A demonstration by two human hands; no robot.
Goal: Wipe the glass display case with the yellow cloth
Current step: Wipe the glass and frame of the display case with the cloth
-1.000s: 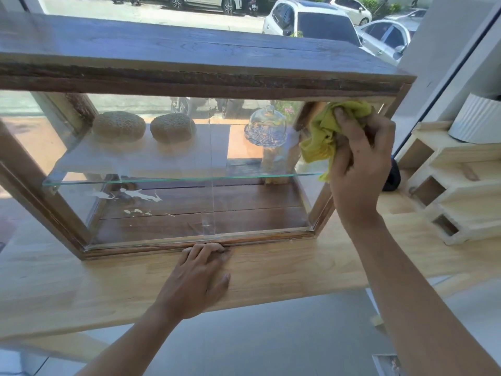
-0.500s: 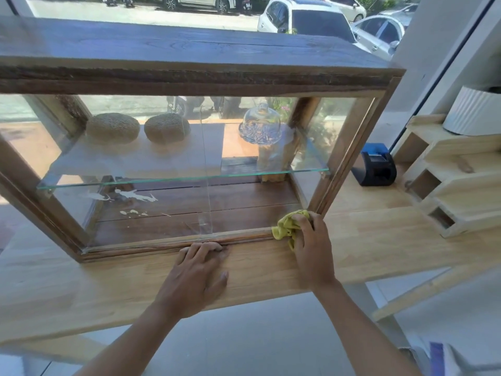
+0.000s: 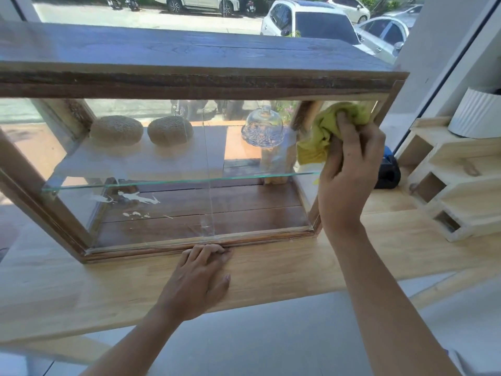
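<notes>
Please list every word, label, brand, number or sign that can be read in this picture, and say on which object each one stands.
None can be read.
Cars outside: plates and badges too small and blurred.
Black device behind the right hand: no legible marking shows.
Display case, yellow cloth, white pot: no text shows.
</notes>
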